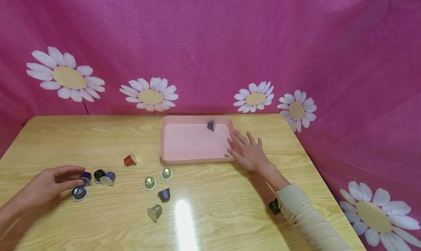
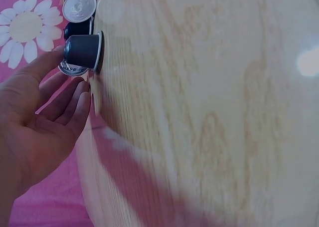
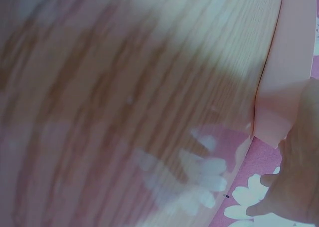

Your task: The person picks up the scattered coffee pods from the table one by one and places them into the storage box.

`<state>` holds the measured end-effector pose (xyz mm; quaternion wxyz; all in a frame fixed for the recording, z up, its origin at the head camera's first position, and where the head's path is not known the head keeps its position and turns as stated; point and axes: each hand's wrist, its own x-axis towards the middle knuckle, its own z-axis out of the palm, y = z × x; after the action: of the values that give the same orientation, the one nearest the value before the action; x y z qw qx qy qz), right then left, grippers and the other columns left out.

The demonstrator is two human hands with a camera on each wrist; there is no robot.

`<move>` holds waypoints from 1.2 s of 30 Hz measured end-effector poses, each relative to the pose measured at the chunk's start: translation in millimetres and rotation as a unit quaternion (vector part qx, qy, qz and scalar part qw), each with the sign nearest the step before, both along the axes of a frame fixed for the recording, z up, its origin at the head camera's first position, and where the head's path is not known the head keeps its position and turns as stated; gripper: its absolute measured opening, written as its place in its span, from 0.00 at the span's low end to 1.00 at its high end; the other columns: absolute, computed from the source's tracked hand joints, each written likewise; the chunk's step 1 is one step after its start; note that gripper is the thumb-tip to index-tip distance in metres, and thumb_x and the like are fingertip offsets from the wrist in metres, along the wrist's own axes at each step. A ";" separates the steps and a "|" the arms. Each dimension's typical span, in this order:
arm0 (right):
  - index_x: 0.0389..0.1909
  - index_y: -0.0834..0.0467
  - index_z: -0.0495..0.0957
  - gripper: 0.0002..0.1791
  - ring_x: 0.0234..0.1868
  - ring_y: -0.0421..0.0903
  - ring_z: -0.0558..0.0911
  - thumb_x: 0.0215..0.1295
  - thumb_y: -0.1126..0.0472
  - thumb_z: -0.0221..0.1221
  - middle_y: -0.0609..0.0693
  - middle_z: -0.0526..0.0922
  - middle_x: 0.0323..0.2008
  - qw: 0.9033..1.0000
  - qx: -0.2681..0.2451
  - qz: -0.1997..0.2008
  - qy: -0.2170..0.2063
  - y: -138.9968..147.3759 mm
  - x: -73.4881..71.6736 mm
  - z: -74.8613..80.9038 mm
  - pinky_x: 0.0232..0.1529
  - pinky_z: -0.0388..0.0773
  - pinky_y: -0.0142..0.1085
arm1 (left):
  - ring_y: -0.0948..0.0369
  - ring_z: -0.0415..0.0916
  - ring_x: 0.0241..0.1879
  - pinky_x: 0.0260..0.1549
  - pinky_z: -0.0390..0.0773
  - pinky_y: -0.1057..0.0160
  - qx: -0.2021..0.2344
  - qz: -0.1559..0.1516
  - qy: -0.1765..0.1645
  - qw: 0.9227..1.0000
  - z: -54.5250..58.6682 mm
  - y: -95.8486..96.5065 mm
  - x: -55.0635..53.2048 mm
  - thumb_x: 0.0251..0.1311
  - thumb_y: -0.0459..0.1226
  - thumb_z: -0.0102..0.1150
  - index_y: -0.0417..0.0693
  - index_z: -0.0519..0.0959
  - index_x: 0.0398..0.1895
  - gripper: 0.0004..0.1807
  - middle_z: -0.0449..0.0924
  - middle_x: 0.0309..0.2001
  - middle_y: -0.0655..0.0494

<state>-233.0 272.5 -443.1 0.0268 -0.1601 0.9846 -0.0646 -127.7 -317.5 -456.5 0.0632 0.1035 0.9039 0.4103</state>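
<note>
My left hand is at the left of the table, its thumb and fingers extended around a purple coffee capsule. A dark capsule sits just below the thumb. In the left wrist view, a dark capsule stands beside the fingertips; whether they touch it is unclear. My right hand, fingers spread, is over the right edge of the pink tray and holds nothing. Inside the tray, near its back wall, is a slightly blurred dark purple capsule.
Beside the left hand lie a black capsule and a violet one. A red capsule, green capsules and a grey-blue one lie mid-table. A dark green capsule is partly hidden by the right sleeve.
</note>
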 end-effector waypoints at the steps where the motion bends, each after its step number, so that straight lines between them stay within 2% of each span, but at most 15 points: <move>1: 0.80 0.47 0.50 0.39 0.76 0.66 0.46 0.74 0.33 0.40 0.48 0.50 0.78 1.000 0.000 0.000 0.000 0.3 -0.1 -0.1 0.65 0.39 0.73 | 0.80 0.75 0.39 0.34 0.74 0.78 -0.003 -0.001 0.002 1.000 0.0 0.7 -0.1 0.64 0.35 0.66 0.25 0.75 0.57 0.24 0.84 0.46 0.47; 3: 0.80 0.47 0.50 0.39 0.76 0.65 0.46 0.74 0.33 0.40 0.48 0.50 0.78 1.000 0.000 0.000 0.001 0.9 -0.2 -0.4 0.65 0.39 0.73 | 0.79 0.75 0.39 0.34 0.74 0.78 -0.009 -0.002 0.003 1.000 0.1 1.7 -0.6 0.64 0.35 0.66 0.25 0.75 0.56 0.24 0.83 0.46 0.38; 7: 0.80 0.47 0.50 0.39 0.76 0.65 0.46 0.74 0.33 0.40 0.47 0.50 0.78 1.000 0.001 -0.001 0.002 1.8 -0.8 -1.0 0.65 0.39 0.72 | 0.80 0.75 0.39 0.34 0.73 0.79 -0.023 -0.003 0.008 1.000 1.5 3.2 -1.9 0.63 0.35 0.66 0.26 0.76 0.56 0.23 0.83 0.47 0.36; 12: 0.80 0.47 0.50 0.39 0.76 0.65 0.46 0.74 0.33 0.40 0.47 0.49 0.79 1.000 0.001 -0.001 0.003 1.8 -1.7 -0.9 0.65 0.38 0.72 | 0.80 0.74 0.39 0.34 0.74 0.78 -0.032 -0.002 -0.007 0.999 4.3 5.7 -1.7 0.64 0.36 0.66 0.27 0.76 0.56 0.23 0.81 0.49 0.35; 16: 0.80 0.47 0.50 0.40 0.76 0.65 0.46 0.74 0.33 0.40 0.47 0.49 0.79 1.000 0.002 -0.001 0.004 1.4 -2.1 -0.1 0.65 0.38 0.72 | 0.80 0.74 0.38 0.33 0.74 0.77 -0.030 0.000 -0.007 1.000 5.5 6.9 -1.4 0.64 0.35 0.65 0.26 0.76 0.55 0.22 0.82 0.48 0.35; 22: 0.80 0.47 0.49 0.40 0.76 0.65 0.45 0.74 0.33 0.39 0.47 0.48 0.79 1.000 0.003 -0.002 -0.003 0.5 -1.4 0.1 0.65 0.38 0.72 | 0.79 0.75 0.37 0.32 0.73 0.79 -0.026 -0.003 0.013 1.000 4.7 7.0 -2.1 0.62 0.32 0.66 0.25 0.77 0.52 0.20 0.83 0.44 0.38; 29: 0.80 0.47 0.50 0.39 0.76 0.65 0.45 0.74 0.33 0.40 0.47 0.49 0.79 1.000 -0.004 -0.002 -0.005 0.1 -0.7 -1.0 0.65 0.38 0.73 | 0.79 0.75 0.37 0.33 0.73 0.78 -0.039 0.001 0.002 0.999 6.1 5.7 -2.9 0.63 0.35 0.66 0.26 0.78 0.52 0.21 0.83 0.44 0.38; 36: 0.80 0.46 0.49 0.39 0.76 0.64 0.45 0.74 0.33 0.39 0.47 0.49 0.79 1.000 -0.001 -0.001 -0.002 0.0 -1.6 -2.1 0.65 0.38 0.73 | 0.77 0.76 0.36 0.32 0.74 0.77 -0.025 0.005 -0.007 1.000 4.3 4.6 -2.7 0.64 0.34 0.65 0.26 0.77 0.53 0.20 0.83 0.44 0.39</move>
<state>-234.6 272.6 -445.1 0.0283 -0.1591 0.9846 -0.0662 -130.4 -312.9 -452.2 0.0701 0.0941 0.9138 0.3889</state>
